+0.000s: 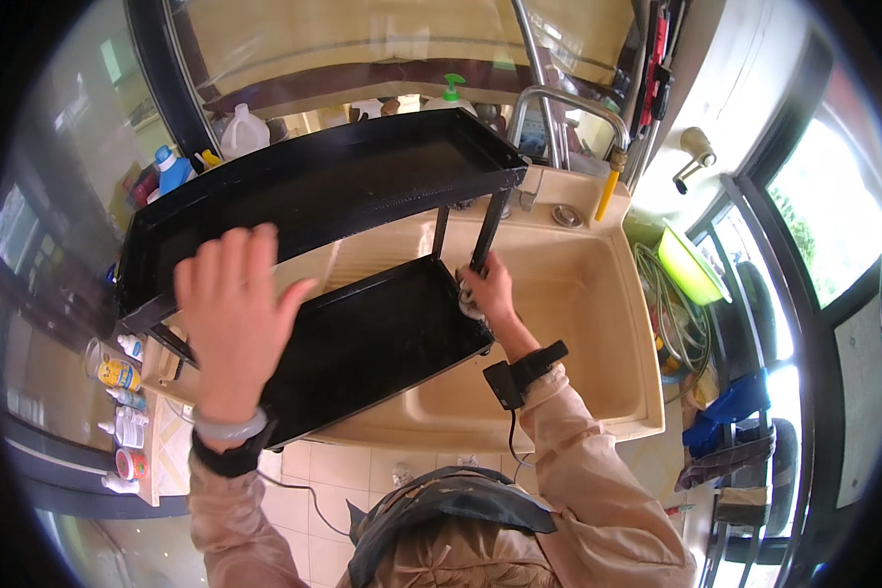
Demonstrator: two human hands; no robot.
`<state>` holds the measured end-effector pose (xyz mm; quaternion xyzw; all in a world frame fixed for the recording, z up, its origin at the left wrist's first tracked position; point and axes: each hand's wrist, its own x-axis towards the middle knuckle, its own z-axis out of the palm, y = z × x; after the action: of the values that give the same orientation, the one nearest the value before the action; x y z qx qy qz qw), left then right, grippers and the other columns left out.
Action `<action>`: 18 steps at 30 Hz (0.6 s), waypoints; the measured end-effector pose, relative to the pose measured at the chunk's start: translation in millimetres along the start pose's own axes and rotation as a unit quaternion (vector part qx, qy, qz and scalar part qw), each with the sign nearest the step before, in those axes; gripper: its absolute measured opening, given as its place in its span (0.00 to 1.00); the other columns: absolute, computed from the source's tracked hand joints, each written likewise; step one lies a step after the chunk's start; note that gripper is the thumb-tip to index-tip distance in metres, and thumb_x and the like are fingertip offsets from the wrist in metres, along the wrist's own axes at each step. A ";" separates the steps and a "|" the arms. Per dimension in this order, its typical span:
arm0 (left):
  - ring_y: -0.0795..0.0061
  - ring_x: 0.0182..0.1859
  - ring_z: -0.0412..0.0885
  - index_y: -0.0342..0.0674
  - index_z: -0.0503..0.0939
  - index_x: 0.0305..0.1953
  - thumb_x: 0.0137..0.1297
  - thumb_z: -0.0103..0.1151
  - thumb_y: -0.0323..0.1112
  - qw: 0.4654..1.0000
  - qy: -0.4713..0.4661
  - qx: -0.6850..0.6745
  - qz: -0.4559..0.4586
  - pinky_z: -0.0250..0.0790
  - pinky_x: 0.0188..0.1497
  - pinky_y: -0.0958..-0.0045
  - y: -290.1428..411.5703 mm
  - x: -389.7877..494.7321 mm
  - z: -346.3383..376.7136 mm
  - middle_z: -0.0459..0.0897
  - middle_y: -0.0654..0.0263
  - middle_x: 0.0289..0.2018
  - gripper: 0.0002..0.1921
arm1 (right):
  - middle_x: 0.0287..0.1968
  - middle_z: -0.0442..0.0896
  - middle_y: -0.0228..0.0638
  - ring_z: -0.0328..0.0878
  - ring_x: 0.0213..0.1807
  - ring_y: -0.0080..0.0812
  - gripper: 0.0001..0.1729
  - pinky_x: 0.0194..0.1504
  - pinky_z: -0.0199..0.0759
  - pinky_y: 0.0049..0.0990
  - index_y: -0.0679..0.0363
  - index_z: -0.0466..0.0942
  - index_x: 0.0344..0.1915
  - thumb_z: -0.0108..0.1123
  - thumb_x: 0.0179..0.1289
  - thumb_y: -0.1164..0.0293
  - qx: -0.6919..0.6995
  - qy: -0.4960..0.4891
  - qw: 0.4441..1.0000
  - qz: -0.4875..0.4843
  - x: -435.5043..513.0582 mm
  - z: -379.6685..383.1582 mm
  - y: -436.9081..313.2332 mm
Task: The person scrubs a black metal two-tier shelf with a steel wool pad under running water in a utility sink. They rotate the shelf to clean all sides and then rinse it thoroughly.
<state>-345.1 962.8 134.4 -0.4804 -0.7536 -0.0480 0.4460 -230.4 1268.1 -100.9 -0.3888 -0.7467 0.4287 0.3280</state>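
Observation:
A black two-tier rack rests across the beige laundry sink, its upper tray towards the window and its lower tray nearer me. My right hand is at the right end of the rack, beside a black upright post. In its fingers is a greyish-white wad, a cloth or scrubber, pressed near the lower tray's corner. My left hand hovers palm down over the rack's left part, thumb spread and nothing in it; it looks slightly blurred. Its palm side is hidden.
A curved metal faucet with a yellow hose end stands behind the sink. Bottles, including a white jug and a blue-capped bottle, line the sill. Several small containers sit at left. A coiled hose and green basin hang at right.

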 end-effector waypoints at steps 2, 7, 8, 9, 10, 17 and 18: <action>0.66 0.40 0.73 0.42 0.75 0.43 0.45 0.75 0.45 0.999 0.028 -0.045 0.011 0.64 0.41 0.65 10.6 13.5 17.7 0.76 0.66 0.38 0.26 | 0.35 0.78 0.30 0.72 0.35 0.23 0.20 0.37 0.71 0.29 0.61 0.74 0.49 0.67 0.55 0.74 0.091 0.054 0.990 -0.093 18.1 -19.5 -45.3; 0.72 0.28 0.73 0.45 0.75 0.36 0.41 0.75 0.36 0.990 0.131 -0.035 0.024 0.63 0.30 0.71 8.1 25.6 37.9 0.75 0.72 0.28 0.20 | 0.43 0.78 0.46 0.75 0.46 0.47 0.29 0.50 0.70 0.40 0.65 0.71 0.54 0.66 0.49 0.75 0.113 0.190 0.902 -0.371 65.4 -39.2 -81.8; 0.72 0.28 0.73 0.45 0.75 0.36 0.41 0.75 0.36 0.990 0.132 -0.038 0.030 0.63 0.30 0.71 7.9 26.1 38.7 0.75 0.72 0.28 0.20 | 0.40 0.79 0.49 0.76 0.44 0.52 0.23 0.46 0.70 0.43 0.64 0.72 0.46 0.67 0.50 0.74 0.062 0.174 0.936 -0.301 61.9 -30.8 -68.3; 0.72 0.28 0.73 0.45 0.75 0.36 0.41 0.75 0.36 0.988 0.142 -0.046 0.040 0.63 0.30 0.71 7.9 26.4 38.8 0.75 0.72 0.28 0.21 | 0.33 0.77 0.50 0.76 0.36 0.55 0.18 0.39 0.70 0.44 0.64 0.71 0.39 0.68 0.51 0.72 0.120 0.101 0.967 -0.203 54.8 -16.9 -51.0; 0.72 0.28 0.73 0.45 0.75 0.36 0.41 0.75 0.36 0.989 0.137 -0.040 0.035 0.63 0.30 0.71 8.7 27.0 39.0 0.75 0.72 0.28 0.20 | 0.29 0.78 0.50 0.77 0.32 0.57 0.18 0.35 0.70 0.46 0.63 0.71 0.37 0.69 0.51 0.71 0.051 0.133 0.965 -0.219 38.1 0.5 -27.5; 0.72 0.28 0.73 0.46 0.75 0.35 0.40 0.75 0.37 0.990 0.130 -0.050 0.022 0.63 0.30 0.72 9.9 25.9 39.3 0.76 0.72 0.28 0.20 | 0.36 0.80 0.52 0.78 0.39 0.58 0.19 0.44 0.72 0.48 0.65 0.76 0.38 0.72 0.48 0.68 -0.030 0.072 0.989 -0.127 -3.4 4.3 -0.7; 0.72 0.28 0.74 0.46 0.75 0.35 0.40 0.75 0.37 0.990 0.134 -0.049 0.021 0.63 0.30 0.72 9.0 26.2 39.9 0.76 0.73 0.28 0.21 | 0.33 0.82 0.49 0.81 0.35 0.47 0.18 0.40 0.75 0.41 0.65 0.77 0.39 0.71 0.50 0.69 -0.035 0.100 0.983 -0.147 12.3 -12.7 -21.5</action>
<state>-366.8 1005.4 126.1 -0.5063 -0.6739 -0.1394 0.5197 -232.4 1276.4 -74.4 -0.3275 -0.7736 0.3082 0.4465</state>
